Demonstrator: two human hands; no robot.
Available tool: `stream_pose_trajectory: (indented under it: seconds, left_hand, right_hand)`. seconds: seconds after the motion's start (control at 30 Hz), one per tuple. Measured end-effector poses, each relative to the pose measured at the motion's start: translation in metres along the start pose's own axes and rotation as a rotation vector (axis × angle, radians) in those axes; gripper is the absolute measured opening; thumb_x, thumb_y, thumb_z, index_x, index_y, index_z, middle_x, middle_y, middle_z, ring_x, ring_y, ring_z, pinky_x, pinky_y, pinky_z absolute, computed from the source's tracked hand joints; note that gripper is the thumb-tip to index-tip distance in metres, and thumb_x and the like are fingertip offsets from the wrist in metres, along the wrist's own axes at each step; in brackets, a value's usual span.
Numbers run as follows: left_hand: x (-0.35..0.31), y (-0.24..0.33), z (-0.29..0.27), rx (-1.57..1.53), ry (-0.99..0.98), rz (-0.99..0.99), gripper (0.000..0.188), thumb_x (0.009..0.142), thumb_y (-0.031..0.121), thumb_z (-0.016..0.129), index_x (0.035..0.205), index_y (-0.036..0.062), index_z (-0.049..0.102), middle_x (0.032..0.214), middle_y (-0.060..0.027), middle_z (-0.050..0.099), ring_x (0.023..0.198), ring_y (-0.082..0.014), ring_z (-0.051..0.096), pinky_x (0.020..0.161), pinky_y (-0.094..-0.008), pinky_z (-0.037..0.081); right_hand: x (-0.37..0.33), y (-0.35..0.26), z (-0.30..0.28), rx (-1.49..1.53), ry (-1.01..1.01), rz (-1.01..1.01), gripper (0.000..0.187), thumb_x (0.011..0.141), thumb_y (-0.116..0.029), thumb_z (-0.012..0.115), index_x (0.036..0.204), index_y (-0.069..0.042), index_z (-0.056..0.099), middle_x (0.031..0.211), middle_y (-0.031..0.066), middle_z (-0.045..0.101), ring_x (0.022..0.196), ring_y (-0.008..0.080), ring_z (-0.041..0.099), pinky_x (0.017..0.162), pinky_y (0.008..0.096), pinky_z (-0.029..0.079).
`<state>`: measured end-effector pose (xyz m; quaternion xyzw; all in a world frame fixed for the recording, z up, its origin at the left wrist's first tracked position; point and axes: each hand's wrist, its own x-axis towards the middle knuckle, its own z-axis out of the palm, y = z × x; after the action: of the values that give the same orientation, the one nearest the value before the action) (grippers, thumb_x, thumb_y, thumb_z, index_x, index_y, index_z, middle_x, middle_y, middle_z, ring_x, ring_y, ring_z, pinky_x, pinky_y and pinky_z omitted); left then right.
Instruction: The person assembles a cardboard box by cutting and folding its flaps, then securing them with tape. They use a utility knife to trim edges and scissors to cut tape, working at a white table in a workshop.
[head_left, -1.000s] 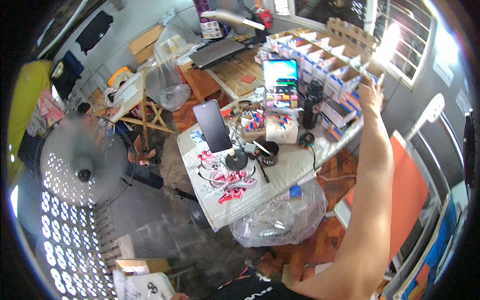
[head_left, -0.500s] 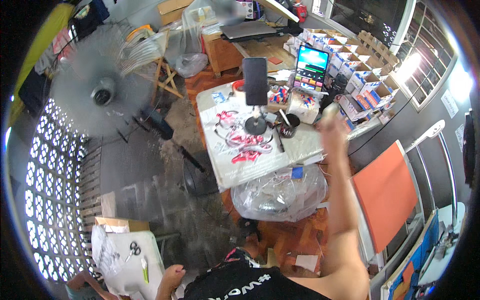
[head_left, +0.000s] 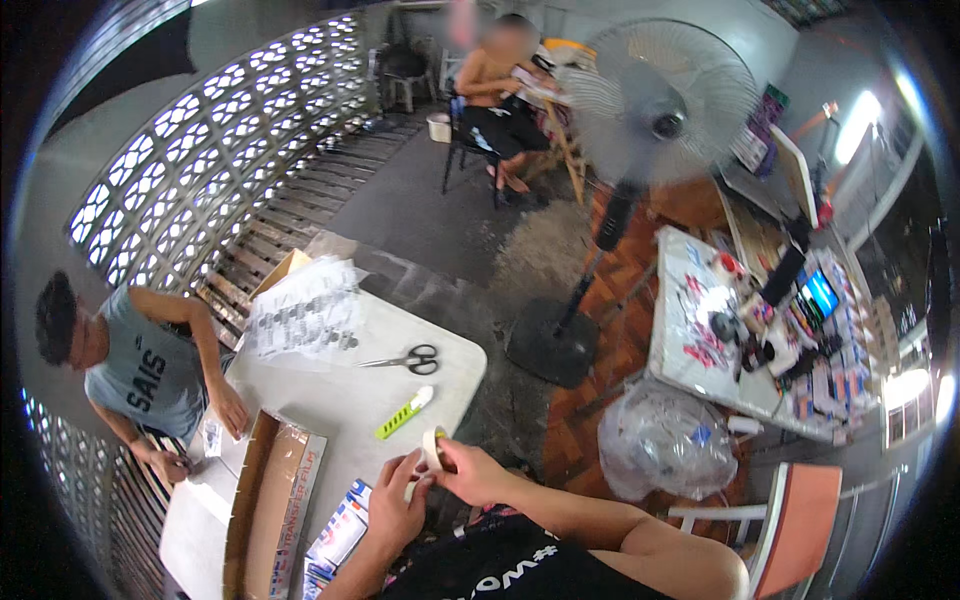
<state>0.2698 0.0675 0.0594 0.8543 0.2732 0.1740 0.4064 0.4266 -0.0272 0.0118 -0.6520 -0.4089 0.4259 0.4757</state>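
Note:
My right hand (head_left: 472, 472) grips a roll of pale tape (head_left: 432, 450) above the near edge of the white table (head_left: 455, 345). Close against it, my left hand (head_left: 397, 500) has its fingers pinched on a pale bit at the roll's lower side, which looks like the tape's end. A green utility knife (head_left: 404, 412) lies on the tabletop just beyond my hands. Farther off rest black-handled scissors (head_left: 420, 360) and printed clear sheets (head_left: 308, 312). Left of my hands stands a long open cardboard box (head_left: 272, 500), with small printed packs (head_left: 340, 530) beside it.
A person in a grey shirt (head_left: 150, 350) works at the table's left side. Another person (head_left: 495, 95) sits at the back. A standing fan (head_left: 560, 340) is beyond the table. At right are a cluttered table (head_left: 670, 300), a plastic-wrapped bundle (head_left: 665, 440) and an orange-backed chair (head_left: 800, 530).
The view has swung left from the cluttered table to the white table. My right arm, stretched out before, is drawn in with the tape roll, and my left hand has met it.

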Motion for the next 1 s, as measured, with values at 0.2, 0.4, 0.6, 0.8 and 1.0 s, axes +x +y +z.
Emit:
stream_pose_trajectory:
  seconds: [0.2, 0.4, 0.6, 0.8, 1.0]
  left_hand:
    - [-0.035, -0.051, 0.01, 0.076, 0.342, 0.058, 0.05, 0.079, -0.004, 0.078, 0.127, -0.001, 0.066, 0.117, -0.0186, 0.065, 0.093, -0.0285, 0.07, 0.076, -0.037, 0.059]
    - [-0.1, -0.104, 0.049, 0.223, 0.694, 0.11, 0.036, 0.073, -0.003, 0.084, 0.108, 0.0032, 0.076, 0.112, -0.0192, 0.072, 0.093, -0.0302, 0.073, 0.081, -0.0374, 0.059]
    - [-0.164, -0.112, 0.074, 0.069, 0.767, 0.051, 0.03, 0.074, 0.001, 0.087, 0.1, 0.0032, 0.072, 0.111, -0.0184, 0.071, 0.095, -0.0291, 0.073, 0.081, -0.0361, 0.059]
    - [-0.225, -0.107, 0.077, -0.076, 0.703, -0.123, 0.026, 0.076, 0.0, 0.084, 0.095, 0.0011, 0.066, 0.111, -0.014, 0.066, 0.094, -0.0263, 0.069, 0.079, -0.0341, 0.057]
    - [-0.223, -0.121, 0.084, -0.037, 0.674, -0.04, 0.03, 0.073, 0.0, 0.082, 0.099, 0.0014, 0.068, 0.109, -0.0139, 0.067, 0.096, -0.0309, 0.067, 0.084, -0.0371, 0.055]
  right_hand:
    - [0.019, 0.007, 0.048, -0.158, -0.271, -0.193, 0.05, 0.087, -0.007, 0.068, 0.131, 0.004, 0.047, 0.096, 0.0254, 0.07, 0.094, 0.0464, 0.069, 0.078, 0.0474, 0.053]
    - [0.013, 0.04, 0.089, -0.113, -0.425, -0.309, 0.051, 0.088, -0.009, 0.065, 0.132, 0.004, 0.044, 0.095, 0.031, 0.067, 0.093, 0.0504, 0.066, 0.074, 0.0506, 0.054]
    - [-0.033, 0.069, 0.12, -0.237, -0.438, -0.387, 0.045, 0.089, -0.01, 0.063, 0.13, -0.001, 0.048, 0.091, 0.0284, 0.068, 0.09, 0.0493, 0.066, 0.073, 0.0551, 0.054]
    - [-0.071, 0.07, 0.142, -0.283, -0.632, -0.352, 0.041, 0.087, -0.007, 0.065, 0.124, 0.001, 0.049, 0.09, 0.0275, 0.068, 0.087, 0.0492, 0.066, 0.069, 0.0524, 0.052]
    - [-0.064, 0.1, 0.143, -0.343, -0.527, -0.49, 0.042, 0.085, -0.005, 0.07, 0.123, 0.003, 0.055, 0.089, 0.0215, 0.072, 0.077, 0.0347, 0.074, 0.063, 0.0369, 0.053]
